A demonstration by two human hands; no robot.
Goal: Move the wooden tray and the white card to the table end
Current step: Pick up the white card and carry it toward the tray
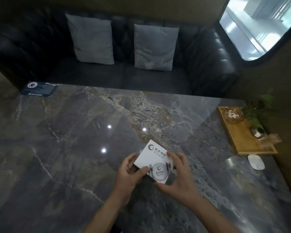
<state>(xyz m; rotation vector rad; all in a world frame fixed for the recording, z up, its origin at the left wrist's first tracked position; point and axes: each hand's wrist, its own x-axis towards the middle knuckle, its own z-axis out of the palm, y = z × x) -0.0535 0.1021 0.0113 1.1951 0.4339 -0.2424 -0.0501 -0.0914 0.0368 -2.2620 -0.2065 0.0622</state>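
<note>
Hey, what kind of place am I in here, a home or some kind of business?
Probably a restaurant or lounge booth, not a home. The white card held in both hands shows a plate-and-cutlery graphic with a logo, a dark tufted sofa faces the marble table, and a wooden tray holds an amber glass ashtray.

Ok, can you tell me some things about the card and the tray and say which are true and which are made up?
1. Both hands hold the white card. True: the left hand and the right hand grip its two sides.
2. The wooden tray sits at the table's right end. True.
3. The tray is empty. False: an amber glass dish and other small items sit on it.
4. Three cushions are on the sofa. False: there are two grey cushions.
5. A dark blue card lies at the table's far left corner. True.
</note>
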